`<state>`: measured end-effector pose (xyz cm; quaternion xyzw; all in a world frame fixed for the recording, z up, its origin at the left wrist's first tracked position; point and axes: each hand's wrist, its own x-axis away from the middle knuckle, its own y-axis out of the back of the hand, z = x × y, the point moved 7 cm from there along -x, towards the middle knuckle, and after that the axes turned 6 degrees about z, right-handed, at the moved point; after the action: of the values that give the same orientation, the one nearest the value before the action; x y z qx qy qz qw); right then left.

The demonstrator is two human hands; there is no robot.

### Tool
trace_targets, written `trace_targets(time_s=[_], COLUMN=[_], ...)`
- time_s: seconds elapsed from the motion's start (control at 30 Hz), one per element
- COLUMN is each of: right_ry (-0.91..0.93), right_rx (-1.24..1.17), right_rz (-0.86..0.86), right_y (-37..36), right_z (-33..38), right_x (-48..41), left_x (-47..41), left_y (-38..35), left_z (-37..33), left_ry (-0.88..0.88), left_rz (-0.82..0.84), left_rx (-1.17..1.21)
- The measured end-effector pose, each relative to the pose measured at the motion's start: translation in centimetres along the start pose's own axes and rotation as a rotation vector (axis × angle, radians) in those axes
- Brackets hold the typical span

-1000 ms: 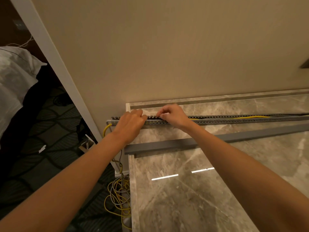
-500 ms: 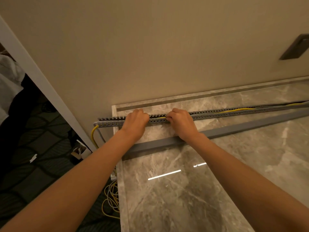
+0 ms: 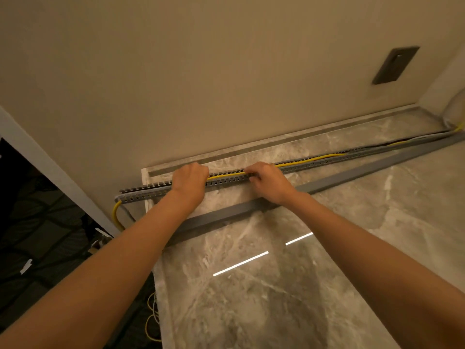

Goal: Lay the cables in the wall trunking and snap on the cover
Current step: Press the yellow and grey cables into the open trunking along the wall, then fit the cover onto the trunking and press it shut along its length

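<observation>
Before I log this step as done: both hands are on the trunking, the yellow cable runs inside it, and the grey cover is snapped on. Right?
No. The head view shows the grey cover lying loose on the marble top beside the trunking, not snapped on. Left hand and right hand are on the trunking; the yellow cable runs inside it.

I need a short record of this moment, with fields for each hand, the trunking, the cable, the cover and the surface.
Left hand: fingers curled over the grey slotted plastic trunking
Right hand: fingers curled on the same trunking, further right
Cable: thin yellow cable lies inside the trunking and hangs out at its left end
Surface: polished grey marble top, trunking lies on it
Cover: long grey plastic cover strip lies loose in front of the trunking, not snapped on
</observation>
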<state>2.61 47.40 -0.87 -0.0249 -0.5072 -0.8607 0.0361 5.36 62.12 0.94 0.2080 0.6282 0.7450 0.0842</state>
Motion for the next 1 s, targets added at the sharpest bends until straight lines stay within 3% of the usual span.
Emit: trace_targets(time_s=[0.13,0.23,0.4,0.83,1.0], right_ry=[-0.165,-0.271,-0.375,-0.294,-0.285], right_rx=[-0.043,-0.017,0.060,0.064,0.086], right_rz=[0.010,0.028,0.017,0.140,0.166], right_y=[1.7,2.6,5.0,13.7,16.2], right_z=[-5.2,-9.8,-16.5,-34.0,-39.3], right_x=[2.7,4.7,7.1,7.6,7.3], left_x=[-0.6,-1.2,-2.8,-10.6,-12.8], left_y=[1.9,1.4,-1.1,1.6,3.1], left_z=[-5.7,-10.6,-18.3,-39.8,-43.6], left_ry=[-0.112,-0.204,-0.347,-0.288,-0.259], left_rz=[-0.025,0.050,0.146,0.041,0.012], left_rx=[0.074,0.223,0.267,0.285,0.261])
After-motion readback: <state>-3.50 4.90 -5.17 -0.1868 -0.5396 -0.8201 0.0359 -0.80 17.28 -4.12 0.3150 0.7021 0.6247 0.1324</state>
